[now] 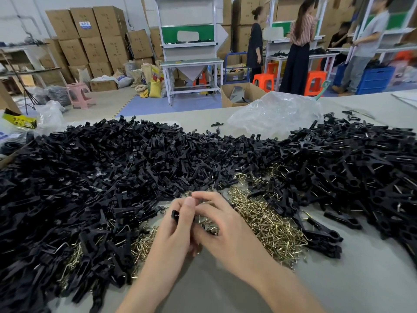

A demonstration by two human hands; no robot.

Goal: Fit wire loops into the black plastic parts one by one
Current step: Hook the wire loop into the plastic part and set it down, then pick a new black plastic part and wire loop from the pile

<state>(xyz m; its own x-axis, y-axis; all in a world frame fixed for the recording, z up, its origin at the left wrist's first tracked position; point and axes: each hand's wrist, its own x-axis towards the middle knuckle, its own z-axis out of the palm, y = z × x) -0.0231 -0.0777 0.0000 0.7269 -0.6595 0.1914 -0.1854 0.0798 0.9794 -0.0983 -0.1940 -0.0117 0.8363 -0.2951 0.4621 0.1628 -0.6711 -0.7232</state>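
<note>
Left fingers (188, 210) and right fingers (211, 197) tight on black part (174, 215) over table (338, 290), cartons (90, 41) behind

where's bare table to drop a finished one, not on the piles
Best: the bare table near right, between the right forearm, the wire loops and the right black heap. Also the near strip between it and the left forearm. Crowded: the left black heap and mid-table.

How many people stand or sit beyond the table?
4: a person in black, a person in a striped shirt, a seated person behind them, a person in grey far right. Others may be hidden.
</note>
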